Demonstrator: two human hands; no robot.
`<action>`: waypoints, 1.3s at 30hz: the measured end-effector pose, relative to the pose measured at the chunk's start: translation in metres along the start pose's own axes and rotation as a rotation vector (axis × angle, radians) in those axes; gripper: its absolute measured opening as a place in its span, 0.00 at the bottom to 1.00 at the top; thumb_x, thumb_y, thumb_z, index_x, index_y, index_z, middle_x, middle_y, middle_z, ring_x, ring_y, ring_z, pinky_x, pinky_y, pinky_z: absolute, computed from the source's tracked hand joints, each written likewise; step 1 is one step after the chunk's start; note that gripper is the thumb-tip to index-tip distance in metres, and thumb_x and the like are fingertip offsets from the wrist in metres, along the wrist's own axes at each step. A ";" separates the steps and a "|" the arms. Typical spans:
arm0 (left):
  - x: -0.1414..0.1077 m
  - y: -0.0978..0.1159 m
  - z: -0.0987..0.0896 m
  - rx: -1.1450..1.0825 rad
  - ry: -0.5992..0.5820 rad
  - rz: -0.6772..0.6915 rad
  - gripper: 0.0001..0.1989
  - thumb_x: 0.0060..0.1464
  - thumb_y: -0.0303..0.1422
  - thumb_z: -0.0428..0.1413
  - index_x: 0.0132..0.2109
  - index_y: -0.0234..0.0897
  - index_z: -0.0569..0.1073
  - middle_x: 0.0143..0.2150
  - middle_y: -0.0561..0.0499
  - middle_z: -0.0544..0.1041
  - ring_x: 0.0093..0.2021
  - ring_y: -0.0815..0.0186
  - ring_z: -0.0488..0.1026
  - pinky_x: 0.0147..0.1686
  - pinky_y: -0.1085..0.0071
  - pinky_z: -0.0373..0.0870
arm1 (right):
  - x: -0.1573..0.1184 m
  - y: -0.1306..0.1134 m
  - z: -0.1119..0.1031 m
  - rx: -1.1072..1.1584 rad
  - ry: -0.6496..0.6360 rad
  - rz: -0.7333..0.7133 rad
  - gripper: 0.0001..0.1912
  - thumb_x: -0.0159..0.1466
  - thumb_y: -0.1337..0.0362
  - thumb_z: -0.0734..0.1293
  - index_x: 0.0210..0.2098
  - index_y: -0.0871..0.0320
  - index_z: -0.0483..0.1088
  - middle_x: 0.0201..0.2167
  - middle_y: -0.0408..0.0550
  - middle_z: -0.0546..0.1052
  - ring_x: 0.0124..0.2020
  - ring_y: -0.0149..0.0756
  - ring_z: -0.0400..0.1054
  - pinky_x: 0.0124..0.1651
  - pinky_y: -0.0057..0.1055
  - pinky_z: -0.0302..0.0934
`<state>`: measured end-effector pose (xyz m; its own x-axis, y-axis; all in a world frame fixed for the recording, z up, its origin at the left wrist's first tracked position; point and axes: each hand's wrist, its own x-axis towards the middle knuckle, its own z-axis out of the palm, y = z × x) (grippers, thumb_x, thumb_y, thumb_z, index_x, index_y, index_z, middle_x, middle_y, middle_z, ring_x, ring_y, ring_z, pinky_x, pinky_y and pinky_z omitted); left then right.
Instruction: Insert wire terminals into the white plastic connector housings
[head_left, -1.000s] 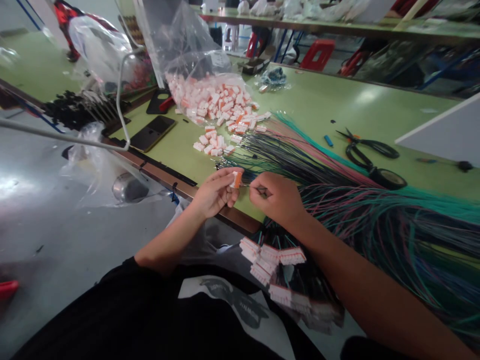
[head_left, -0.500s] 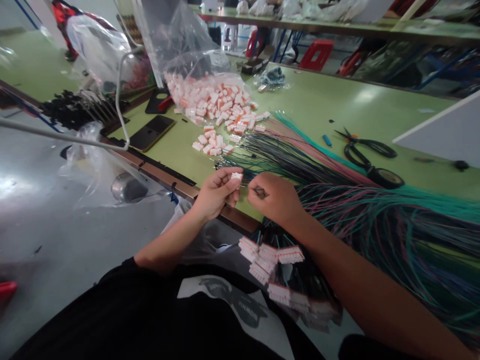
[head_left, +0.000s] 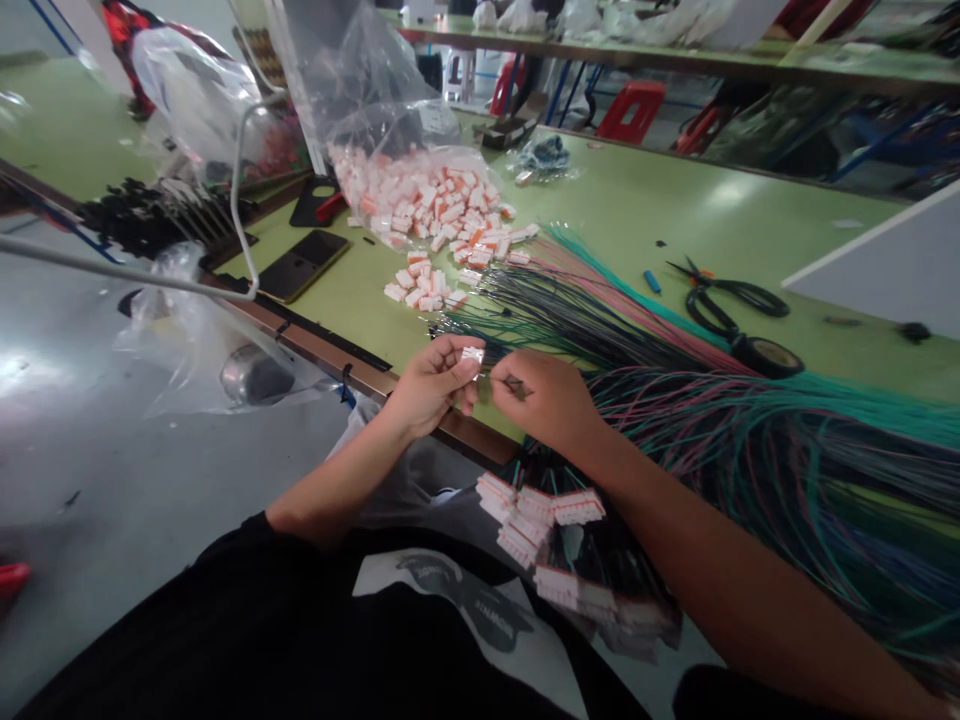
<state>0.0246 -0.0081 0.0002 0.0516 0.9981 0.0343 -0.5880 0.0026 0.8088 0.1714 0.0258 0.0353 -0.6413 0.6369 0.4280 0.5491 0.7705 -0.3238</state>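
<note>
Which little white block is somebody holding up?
The white connector pinched in the left hand. The others lie in the big heap, the small pile beside it, or the wired bunch below the right hand.

Beyond the fingers, a pale-green worktable stretches toward red stools near a farther bench, while to the fingers' left a grey floor reflects bright light.

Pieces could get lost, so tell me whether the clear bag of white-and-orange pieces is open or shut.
Open: the bag has pieces lying out from its mouth onto the green table.
</note>
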 end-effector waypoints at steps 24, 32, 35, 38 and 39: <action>-0.007 0.005 -0.003 -0.045 -0.039 0.006 0.18 0.40 0.37 0.67 0.38 0.34 0.72 0.20 0.60 0.69 0.13 0.77 0.65 0.08 0.82 0.55 | 0.011 0.037 -0.032 0.264 -0.051 0.296 0.09 0.58 0.61 0.63 0.31 0.57 0.74 0.30 0.44 0.77 0.30 0.32 0.67 0.33 0.27 0.57; -0.015 0.008 -0.007 0.019 -0.165 -0.067 0.12 0.43 0.34 0.65 0.36 0.34 0.74 0.18 0.59 0.69 0.11 0.78 0.62 0.08 0.82 0.50 | 0.012 0.056 -0.030 -0.412 -0.379 0.257 0.08 0.56 0.66 0.64 0.27 0.55 0.76 0.29 0.47 0.78 0.30 0.35 0.67 0.28 0.30 0.49; -0.016 0.008 -0.005 0.030 -0.201 -0.066 0.10 0.44 0.33 0.64 0.35 0.34 0.75 0.17 0.60 0.68 0.11 0.78 0.62 0.08 0.83 0.49 | 0.014 0.045 -0.022 -0.543 -0.437 0.202 0.09 0.58 0.67 0.63 0.30 0.57 0.76 0.32 0.50 0.79 0.32 0.36 0.68 0.28 0.30 0.47; -0.016 0.009 -0.003 0.040 -0.191 -0.075 0.11 0.44 0.33 0.65 0.35 0.34 0.74 0.16 0.60 0.67 0.11 0.78 0.62 0.08 0.83 0.49 | 0.015 0.041 -0.020 -0.566 -0.431 0.192 0.09 0.57 0.69 0.62 0.28 0.58 0.75 0.31 0.51 0.79 0.31 0.36 0.68 0.27 0.30 0.46; -0.017 0.010 -0.003 0.045 -0.184 -0.081 0.11 0.43 0.34 0.65 0.35 0.34 0.74 0.16 0.60 0.68 0.11 0.78 0.63 0.08 0.83 0.49 | 0.015 0.042 -0.021 -0.539 -0.419 0.208 0.09 0.57 0.69 0.62 0.27 0.58 0.74 0.30 0.50 0.79 0.30 0.35 0.67 0.27 0.30 0.46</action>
<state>0.0156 -0.0243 0.0056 0.2461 0.9666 0.0716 -0.5397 0.0753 0.8385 0.1964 0.0668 0.0459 -0.5872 0.8094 0.0075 0.8015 0.5802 0.1447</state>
